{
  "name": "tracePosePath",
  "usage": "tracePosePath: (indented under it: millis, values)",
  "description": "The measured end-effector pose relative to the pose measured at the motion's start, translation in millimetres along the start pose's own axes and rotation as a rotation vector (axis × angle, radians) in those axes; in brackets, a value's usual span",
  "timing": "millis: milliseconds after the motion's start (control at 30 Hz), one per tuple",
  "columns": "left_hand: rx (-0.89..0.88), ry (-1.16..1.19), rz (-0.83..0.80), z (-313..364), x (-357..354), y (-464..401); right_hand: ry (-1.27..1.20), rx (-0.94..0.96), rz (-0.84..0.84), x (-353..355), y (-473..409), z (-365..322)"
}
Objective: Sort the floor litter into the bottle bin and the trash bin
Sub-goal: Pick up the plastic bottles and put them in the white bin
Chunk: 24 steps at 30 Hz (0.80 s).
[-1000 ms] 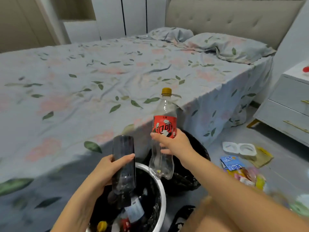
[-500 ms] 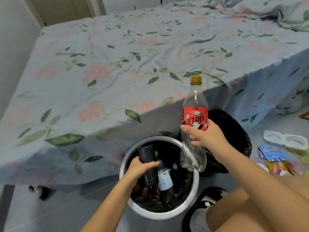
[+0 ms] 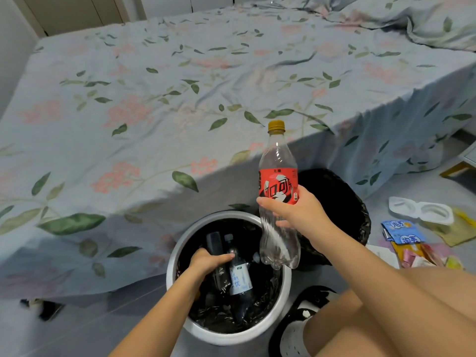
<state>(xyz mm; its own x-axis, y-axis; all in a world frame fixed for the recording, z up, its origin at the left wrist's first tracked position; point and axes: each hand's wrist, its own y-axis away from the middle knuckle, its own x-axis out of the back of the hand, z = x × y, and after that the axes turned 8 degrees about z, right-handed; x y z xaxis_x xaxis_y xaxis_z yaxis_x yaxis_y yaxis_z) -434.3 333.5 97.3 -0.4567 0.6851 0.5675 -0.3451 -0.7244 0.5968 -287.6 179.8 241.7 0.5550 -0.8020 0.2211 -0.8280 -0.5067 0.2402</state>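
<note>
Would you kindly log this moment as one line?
left hand: lowering dark bottle into white bin | right hand: holding red-label bottle above it

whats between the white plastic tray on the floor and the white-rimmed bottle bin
In the head view, the black-lined trash bin and the right hand holding the clear red-labelled bottle lie between the white plastic tray and the bottle bin.

Bedroom, bed [image 3: 206, 81] filling most of view.
Floral sheet [image 3: 128, 155] draped to grey floor [image 3: 85, 328]; rumpled pillow [image 3: 425, 19] top right; pale wall [image 3: 13, 42] left.
</note>
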Motion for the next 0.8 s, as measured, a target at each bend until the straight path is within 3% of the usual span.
tracePosePath:
  millis: [100,167,300,367,433,500,567,800]
  values:
    - [0.015,-0.104,-0.030,3,3,1,-0.005,0.000,-0.006,1,1,0]
    - [-0.007,-0.296,-0.042,9,8,3,-0.007,-0.001,-0.007,1,1,0]
    - [-0.176,-0.493,0.079,37,25,15,-0.012,-0.003,-0.021,0,1,0]
    - [-0.317,-0.360,0.163,57,33,24,-0.012,-0.003,-0.041,-2,1,0]
    - [-0.461,-0.068,0.192,84,41,41,0.001,0.000,-0.061,-3,1,1]
    - [-0.527,0.308,0.036,113,49,63,0.013,-0.001,-0.086,-4,2,2]
    - [-0.539,0.527,-0.124,133,51,78,0.030,0.009,-0.110,-4,3,2]
    - [-0.593,0.318,0.013,156,35,90,0.057,0.042,-0.206,-5,10,-2]
